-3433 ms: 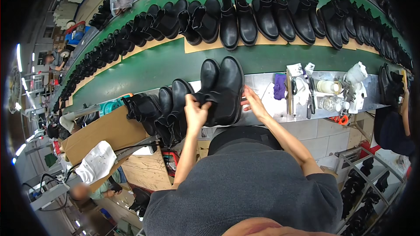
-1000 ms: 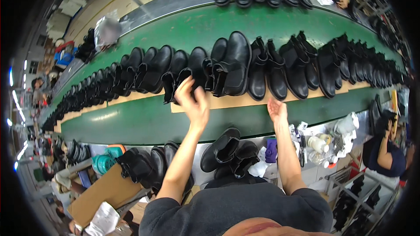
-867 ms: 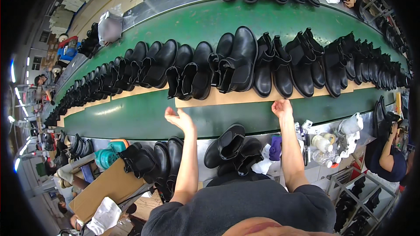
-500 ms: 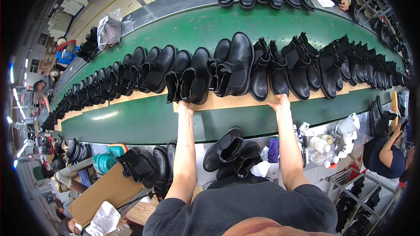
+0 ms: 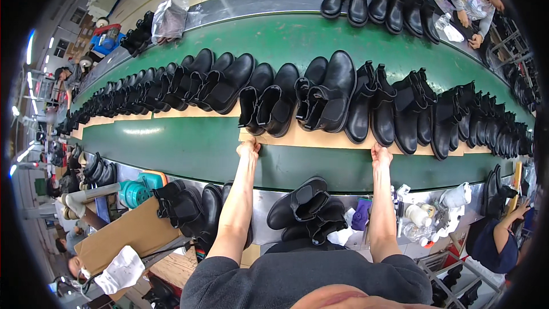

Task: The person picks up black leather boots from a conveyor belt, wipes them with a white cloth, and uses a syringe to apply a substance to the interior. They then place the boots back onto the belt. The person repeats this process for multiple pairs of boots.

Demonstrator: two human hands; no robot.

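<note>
My left hand (image 5: pixel 249 147) is closed on the near edge of a flat cardboard sheet (image 5: pixel 294 138), close to its left corner. Further right along that edge, my right hand (image 5: pixel 381 154) also grips the sheet, fingers curled and partly hidden. Black ankle boots stand on the sheet in pairs. A pair with toes pointing away (image 5: pixel 277 106) is near my left hand, and a larger boot (image 5: pixel 334 94) stands between my hands. Just beyond my right hand, a boot with its toe toward me (image 5: pixel 383 114) stands on the cardboard.
A long green belt (image 5: pixel 171 149) carries more boots in rows both ways. Loose boots (image 5: pixel 297 203) lie on the near metal ledge, beside a purple object (image 5: pixel 361 214) and bottles (image 5: pixel 417 214). A teal machine (image 5: pixel 137 191) stands left. A co-worker (image 5: pixel 469 0) sits across the belt.
My right hand, earlier with its thumb spread, has closed on the cardboard edge. The left fingers have curled in too. The view has turned, and the sheet sits slightly nearer me than its left neighbour.
</note>
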